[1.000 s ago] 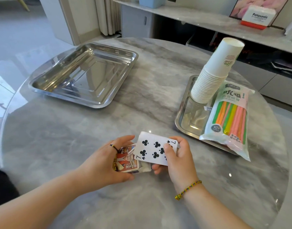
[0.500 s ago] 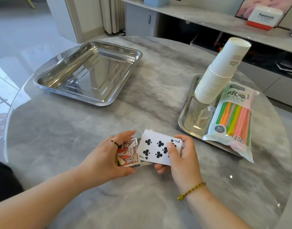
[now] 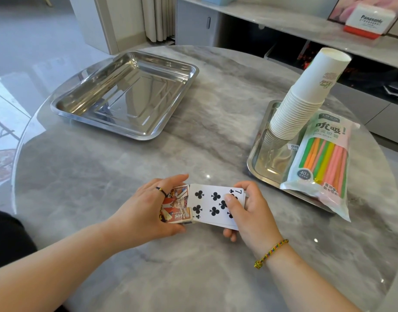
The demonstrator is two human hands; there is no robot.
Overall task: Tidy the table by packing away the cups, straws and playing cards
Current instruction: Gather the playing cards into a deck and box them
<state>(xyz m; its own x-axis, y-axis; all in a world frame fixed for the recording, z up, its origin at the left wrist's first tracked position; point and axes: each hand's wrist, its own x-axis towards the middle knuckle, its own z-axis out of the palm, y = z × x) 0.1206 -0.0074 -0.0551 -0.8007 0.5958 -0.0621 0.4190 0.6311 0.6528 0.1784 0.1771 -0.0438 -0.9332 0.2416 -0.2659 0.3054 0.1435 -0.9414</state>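
My left hand (image 3: 146,212) grips a red and white card box (image 3: 176,206) just above the marble table. My right hand (image 3: 249,210) holds a stack of playing cards (image 3: 212,206), seven of clubs on top, with its left end at the box's mouth. A tall leaning stack of white paper cups (image 3: 306,95) stands in a steel tray (image 3: 261,163) at the right. A bag of coloured straws (image 3: 324,163) lies over that tray's right side, its lower end hanging past the rim.
A second steel tray (image 3: 125,95) with nothing in it sits at the far left of the round marble table (image 3: 216,97). Behind the table runs a low shelf with a Panasonic box (image 3: 367,21). The table's curved edge is close on the left and right.
The stack of cards has slid a little left toward the box between my hands. The camera has shifted slightly; the cups, straws and trays have not moved.
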